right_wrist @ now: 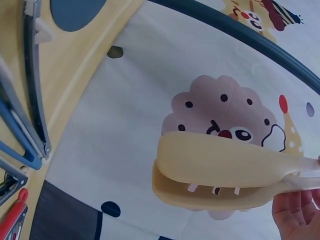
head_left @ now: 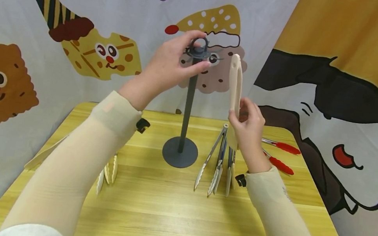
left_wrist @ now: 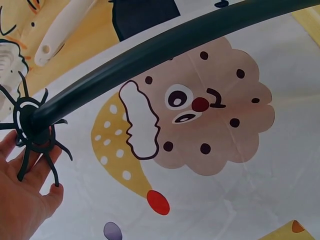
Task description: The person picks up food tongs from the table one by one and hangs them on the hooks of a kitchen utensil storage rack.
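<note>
A dark grey utensil stand [head_left: 188, 110] rises from a round base, with a ring of curved hooks at its top. My left hand [head_left: 162, 61] grips that hooked top, fingers on the far side and thumb on the near side. In the left wrist view the thumb meets a hook tip [left_wrist: 56, 184]. To the right of the stand, my right hand [head_left: 251, 125] holds a pair of cream tongs [head_left: 235, 78] upright, the end with a hole pointing up. Their broad, flat heads [right_wrist: 215, 160] show slightly parted in the right wrist view. The tongs are apart from the hooks.
Several metal tongs [head_left: 219, 165] lie on the wooden table [head_left: 155, 216] right of the base, with red-handled tongs [head_left: 280, 166] beyond them. At left, pale tongs [head_left: 113, 169] and a flat light-coloured piece [head_left: 40, 159] lie partly hidden by my left arm.
</note>
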`<act>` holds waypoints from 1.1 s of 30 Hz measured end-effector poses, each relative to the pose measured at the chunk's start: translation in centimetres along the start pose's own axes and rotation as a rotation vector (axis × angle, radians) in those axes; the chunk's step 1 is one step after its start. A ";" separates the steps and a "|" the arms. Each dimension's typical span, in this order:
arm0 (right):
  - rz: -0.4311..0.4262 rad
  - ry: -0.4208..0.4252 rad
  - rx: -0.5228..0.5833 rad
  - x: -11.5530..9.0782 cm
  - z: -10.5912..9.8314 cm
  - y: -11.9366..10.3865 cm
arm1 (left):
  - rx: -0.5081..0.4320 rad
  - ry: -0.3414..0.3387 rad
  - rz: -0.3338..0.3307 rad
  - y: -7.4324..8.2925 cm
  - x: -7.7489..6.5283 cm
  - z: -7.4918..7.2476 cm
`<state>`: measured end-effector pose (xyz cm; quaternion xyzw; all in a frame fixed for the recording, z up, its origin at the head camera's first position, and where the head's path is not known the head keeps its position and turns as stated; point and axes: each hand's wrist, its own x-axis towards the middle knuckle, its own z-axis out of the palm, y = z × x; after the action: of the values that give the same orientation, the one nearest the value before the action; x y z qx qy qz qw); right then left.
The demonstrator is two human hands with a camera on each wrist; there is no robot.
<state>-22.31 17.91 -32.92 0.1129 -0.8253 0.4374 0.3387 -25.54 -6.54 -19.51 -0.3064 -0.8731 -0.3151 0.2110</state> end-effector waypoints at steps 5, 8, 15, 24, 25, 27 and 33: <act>-0.028 0.026 0.014 0.0 0.3 -0.8 | 0.022 0.002 -0.001 0.3 0.0 0.1; -0.053 0.053 0.017 0.1 0.4 -1.3 | 0.040 0.009 0.004 0.4 0.1 0.1; -0.098 0.091 -0.021 0.2 0.6 -2.0 | 0.055 0.029 0.007 0.5 0.0 0.1; -0.145 0.112 -0.060 0.3 0.9 -2.2 | 0.104 0.048 0.006 0.8 0.0 0.2; -0.147 0.115 -0.062 0.3 1.0 -2.2 | 0.111 0.051 0.005 0.8 0.0 0.2; -0.151 0.123 -0.067 0.3 1.0 -2.2 | 0.125 0.054 -0.001 0.9 0.0 0.2; -0.170 0.131 -0.071 0.3 1.2 -2.2 | 0.156 0.088 0.001 1.1 -0.1 0.3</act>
<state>-22.05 15.67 -31.75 0.1416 -0.8039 0.3840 0.4315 -24.83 -5.68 -19.34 -0.2755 -0.8846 -0.2593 0.2726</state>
